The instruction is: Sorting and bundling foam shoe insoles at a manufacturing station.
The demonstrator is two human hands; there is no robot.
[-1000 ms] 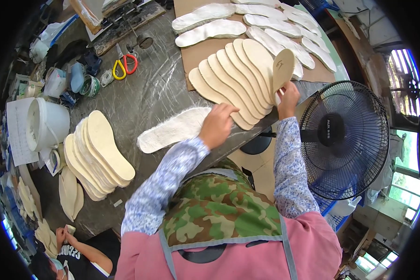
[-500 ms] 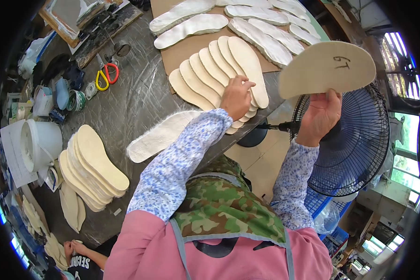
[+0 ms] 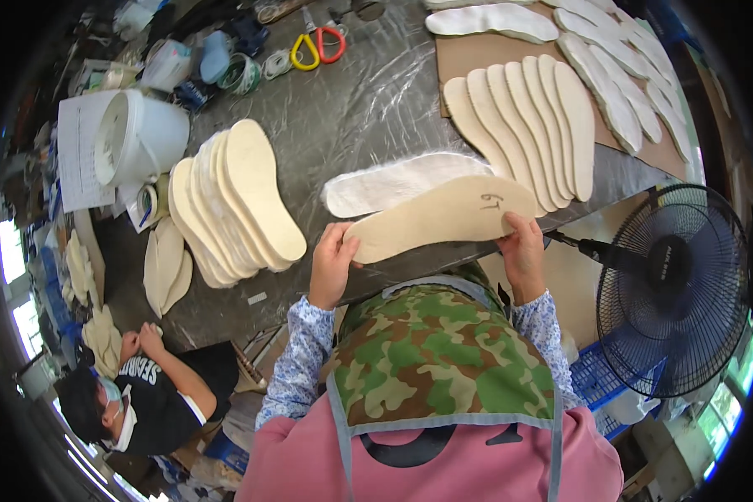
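Note:
Between my two hands I hold a flat cream insole with a dark handwritten mark near its right end. My left hand pinches its left end, and my right hand grips the right end with the thumb on top. Just behind it a fluffy white insole lies on the table, partly covered by the held one. To the right of that is a fanned row of cream insoles. Another overlapping stack of cream insoles lies to my left.
White fluffy insoles cover a cardboard sheet at the back right. A black fan stands off the table's right edge. Red-and-yellow scissors and a white bucket are at the back left. A person sits at the lower left.
The marked insole has come down and left from above the fan to in front of me. My left hand has left the fanned row and taken its other end. The view has shifted.

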